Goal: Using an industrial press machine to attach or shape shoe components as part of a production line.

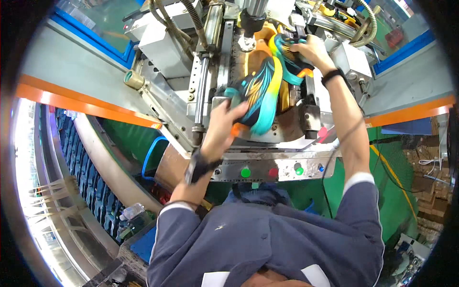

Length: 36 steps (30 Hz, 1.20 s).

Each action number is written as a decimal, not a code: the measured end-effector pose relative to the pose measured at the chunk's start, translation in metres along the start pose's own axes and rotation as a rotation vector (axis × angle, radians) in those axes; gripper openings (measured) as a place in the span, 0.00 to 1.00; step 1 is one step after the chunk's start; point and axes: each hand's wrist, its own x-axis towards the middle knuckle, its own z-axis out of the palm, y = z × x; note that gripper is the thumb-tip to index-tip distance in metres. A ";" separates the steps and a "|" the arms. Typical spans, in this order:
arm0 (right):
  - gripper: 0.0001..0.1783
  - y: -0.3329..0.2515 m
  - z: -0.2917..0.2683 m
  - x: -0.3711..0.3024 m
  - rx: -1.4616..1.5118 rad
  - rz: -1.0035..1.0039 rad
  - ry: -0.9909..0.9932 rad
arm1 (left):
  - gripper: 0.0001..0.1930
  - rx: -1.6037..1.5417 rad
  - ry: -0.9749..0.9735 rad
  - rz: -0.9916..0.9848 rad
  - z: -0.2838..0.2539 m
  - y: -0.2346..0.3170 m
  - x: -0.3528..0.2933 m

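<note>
A teal, black and yellow sneaker (267, 95) is tilted at the front of the machine bed, slightly smeared by motion. My left hand (224, 117) is closed on its left end, the thumb stretched along the upper. Behind it and to the right, a second sneaker (286, 60) of the same colours sits by the yellow-orange pads (258, 60) of the machine. My right hand (313, 51) grips this one near its top, its fingers partly hidden by the shoe. The two shoes overlap in view.
A metal press head (252, 21) hangs just above the pads. Steel rods (202, 91) and a black-ended post (311, 119) flank the bed. In front runs a button panel (287, 167). At left, a conveyor (88, 167) carries dark pieces; a plastic bottle (132, 211) lies beside it.
</note>
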 end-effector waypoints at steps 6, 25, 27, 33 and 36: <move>0.30 -0.039 0.129 0.039 -0.054 0.010 0.057 | 0.32 0.121 0.361 0.130 -0.055 0.002 -0.184; 0.06 -0.062 0.236 -0.324 0.364 -0.917 -0.293 | 0.17 0.079 1.103 0.307 -0.020 -0.180 -0.343; 0.08 -0.041 0.291 -0.324 0.129 -0.966 -0.375 | 0.17 -0.498 1.093 0.361 -0.013 -0.203 -0.343; 0.08 -0.025 0.323 -0.319 0.236 -1.172 -0.328 | 0.19 -0.618 1.315 0.440 0.010 -0.258 -0.401; 0.08 -0.030 0.316 -0.322 0.282 -1.186 -0.295 | 0.20 -0.704 1.508 0.504 0.005 -0.287 -0.435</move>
